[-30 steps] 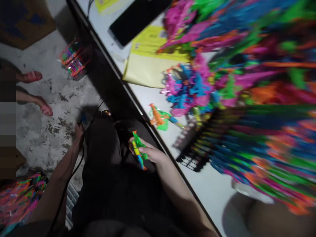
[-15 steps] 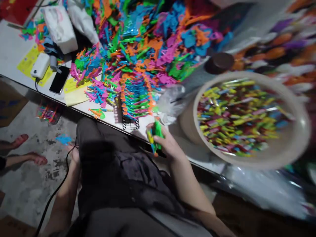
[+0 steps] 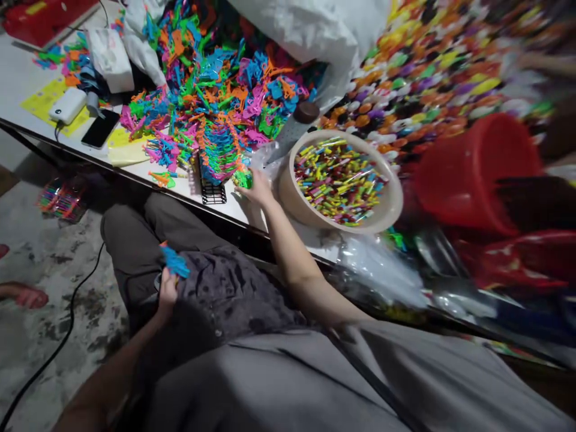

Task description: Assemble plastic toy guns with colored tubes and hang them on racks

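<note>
Above my lap, my left hand is closed on a blue plastic toy piece with a bit of orange at its top. My right hand reaches over the table edge, its fingers round a green plastic toy piece; its exact shape is blurred. Just left of that hand stands a black grid rack, on which a row of blue, green, pink and orange pieces is lined up. Behind it spreads a big heap of similar coloured plastic pieces.
A tub of small colourful tubes stands right of my right hand. Further right are a red bucket and a spread of coloured oval pieces. A phone and a white device lie left. Another person's hand shows at the left edge.
The view has swung right. My left hand has come up from beside my leg to over my lap with the blue piece. My right hand has moved forward onto the table beside the rack.
</note>
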{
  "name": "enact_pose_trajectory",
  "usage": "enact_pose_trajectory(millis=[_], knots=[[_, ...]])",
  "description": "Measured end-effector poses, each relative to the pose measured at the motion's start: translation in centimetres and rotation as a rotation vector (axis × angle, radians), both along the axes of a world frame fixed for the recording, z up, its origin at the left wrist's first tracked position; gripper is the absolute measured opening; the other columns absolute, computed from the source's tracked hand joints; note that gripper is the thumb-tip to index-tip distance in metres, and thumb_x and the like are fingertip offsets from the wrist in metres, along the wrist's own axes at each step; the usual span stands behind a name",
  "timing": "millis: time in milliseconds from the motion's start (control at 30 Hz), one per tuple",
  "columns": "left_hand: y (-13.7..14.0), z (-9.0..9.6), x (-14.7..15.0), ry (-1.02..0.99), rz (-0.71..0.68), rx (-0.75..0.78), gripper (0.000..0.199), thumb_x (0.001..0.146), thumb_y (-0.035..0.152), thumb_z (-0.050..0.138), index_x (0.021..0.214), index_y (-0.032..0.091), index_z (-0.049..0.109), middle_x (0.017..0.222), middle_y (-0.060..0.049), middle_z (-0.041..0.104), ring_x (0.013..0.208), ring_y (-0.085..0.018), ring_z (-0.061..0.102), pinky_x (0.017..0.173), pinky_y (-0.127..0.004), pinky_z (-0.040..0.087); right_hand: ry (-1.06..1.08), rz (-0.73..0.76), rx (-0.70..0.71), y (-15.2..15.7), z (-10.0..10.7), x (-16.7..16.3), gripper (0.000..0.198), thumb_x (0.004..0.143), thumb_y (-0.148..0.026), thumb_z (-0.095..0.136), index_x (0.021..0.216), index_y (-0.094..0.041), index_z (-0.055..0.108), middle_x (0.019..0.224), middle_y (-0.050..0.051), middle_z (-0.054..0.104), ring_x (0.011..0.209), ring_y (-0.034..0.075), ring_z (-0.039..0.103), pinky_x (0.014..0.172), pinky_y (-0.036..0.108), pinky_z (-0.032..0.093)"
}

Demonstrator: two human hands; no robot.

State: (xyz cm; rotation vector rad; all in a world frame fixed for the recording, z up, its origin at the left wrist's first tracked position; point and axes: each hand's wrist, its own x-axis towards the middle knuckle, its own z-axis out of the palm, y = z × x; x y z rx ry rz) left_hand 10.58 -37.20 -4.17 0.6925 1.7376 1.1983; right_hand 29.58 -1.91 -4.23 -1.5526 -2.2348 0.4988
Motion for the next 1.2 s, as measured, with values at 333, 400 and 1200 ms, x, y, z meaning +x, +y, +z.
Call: enact_pose_trajectory(millis=[333,400,1200], knots=[[13.7,6.6,1.2,0.551,0.04,0.778,0.037,0.089,0.052,0.042,0.097,0.019,0.055,0.098,-0.007,0.049,0.093,-0.017,0.052,0.083,-0.031,0.045,-0.057,-0.005,-0.054,-3.6,0.3,3.5,0.034,0.078,-0.022,0.055,0.111,-0.013,0.059,0.109,0.016,0.061,0.101,0.026,0.054,0.092,0.038,0.043],[15.7,6.7,0.2,0.606,-0.031,0.835,0.034,0.089,0.051,0.044,0.094,0.019,0.055,0.091,-0.005,0.051,0.086,-0.015,0.053,0.08,-0.03,0.045,-0.032,-0.051,-0.077,-3.7,0.0,3.8,0.025,0.081,-0.023,0.051,0.101,-0.012,0.062,0.105,0.016,0.062,0.096,0.025,0.056,0.089,0.037,0.044],[26.3,1.9,-1.7,0.38,-0.04,0.189,0.025,0.064,-0.001,0.057,0.081,0.017,0.053,0.067,0.002,0.057,0.065,-0.012,0.057,0.062,-0.02,0.044,0.66,-0.29,-0.341,-3.5,-0.9,-5.3,0.01,0.069,-0.022,0.054,0.076,-0.016,0.056,0.074,0.005,0.065,0.072,0.018,0.059,0.07,0.03,0.049]])
